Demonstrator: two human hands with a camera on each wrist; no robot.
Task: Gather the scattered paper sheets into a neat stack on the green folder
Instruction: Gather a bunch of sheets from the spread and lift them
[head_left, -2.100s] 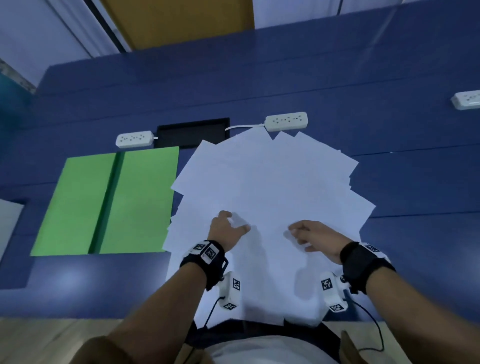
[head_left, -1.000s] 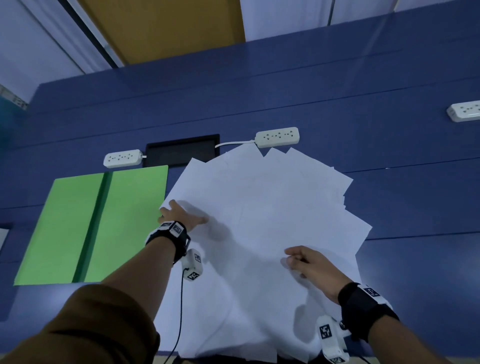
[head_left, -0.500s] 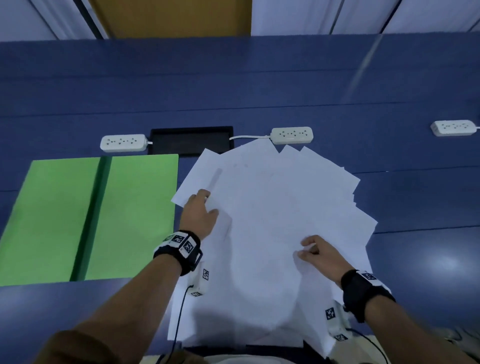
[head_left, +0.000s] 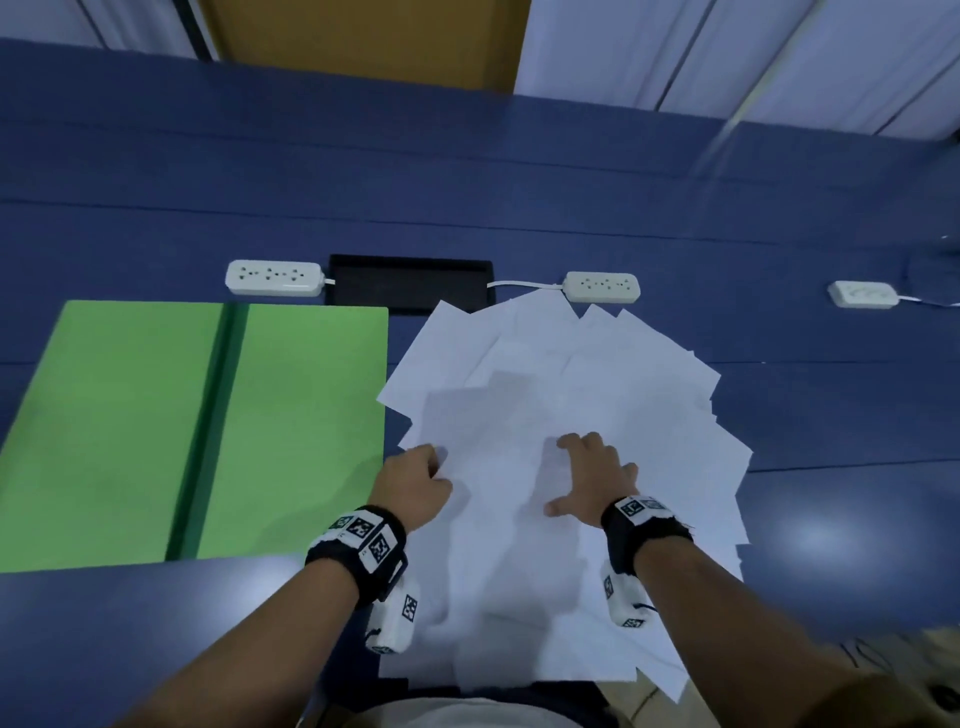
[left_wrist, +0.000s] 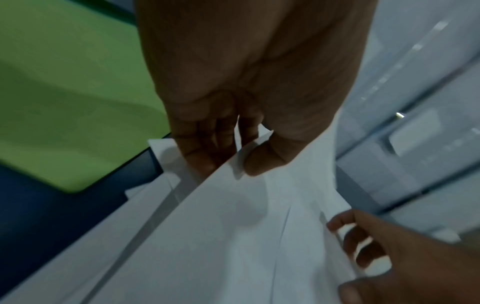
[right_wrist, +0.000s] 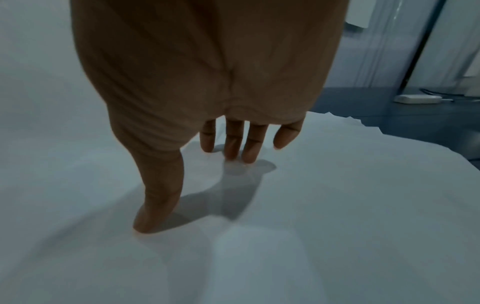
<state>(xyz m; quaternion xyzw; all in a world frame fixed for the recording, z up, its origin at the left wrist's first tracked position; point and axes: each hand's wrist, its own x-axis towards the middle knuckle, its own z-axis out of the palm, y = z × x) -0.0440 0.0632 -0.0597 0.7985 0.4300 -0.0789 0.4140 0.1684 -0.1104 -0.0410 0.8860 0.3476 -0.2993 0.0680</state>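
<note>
You've got the green folder (head_left: 130, 431) lying open flat on the blue table (head_left: 519, 182), its dark spine running away from you, tilted a bit right. Just beside it on the right sits the pile of white paper sheets (head_left: 597, 374), fanned out messily with corners poking every direction. Your right hand (head_left: 592, 480) is flat on the pile, fingers spread straight. Your left hand (head_left: 415, 480) pinches a sheet edge between thumb and fingers.
</note>
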